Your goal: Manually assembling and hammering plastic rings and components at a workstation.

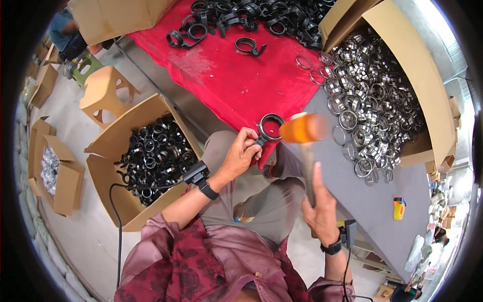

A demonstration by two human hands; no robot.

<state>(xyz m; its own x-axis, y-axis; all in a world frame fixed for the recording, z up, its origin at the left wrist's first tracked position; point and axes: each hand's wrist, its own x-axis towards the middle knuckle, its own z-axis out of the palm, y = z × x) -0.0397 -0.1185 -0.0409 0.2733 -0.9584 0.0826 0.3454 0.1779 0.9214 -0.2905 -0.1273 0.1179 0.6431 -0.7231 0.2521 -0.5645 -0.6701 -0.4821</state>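
Note:
My left hand (240, 155) pinches a black ring-shaped clamp (261, 132) by its short stem, at the near corner of the red cloth (226, 85). The ring has a shiny inner rim and faces up. My right hand (321, 214) is wrapped round the handle of a mallet (304, 129) with an orange head. That head is smeared by motion and sits just right of the ring; whether they touch I cannot tell. A single black clamp (247, 46) lies apart on the cloth, in front of a heap of similar black clamps (241, 12).
An open carton (432, 75) spills metal rings (362, 108) over the grey table (372, 201) at right. A yellow tape measure (399, 208) lies nearer. On the floor at left, a cardboard box (108, 194) holds black clamps, near a tan stool (103, 93). A cable (119, 236) hangs by my left arm.

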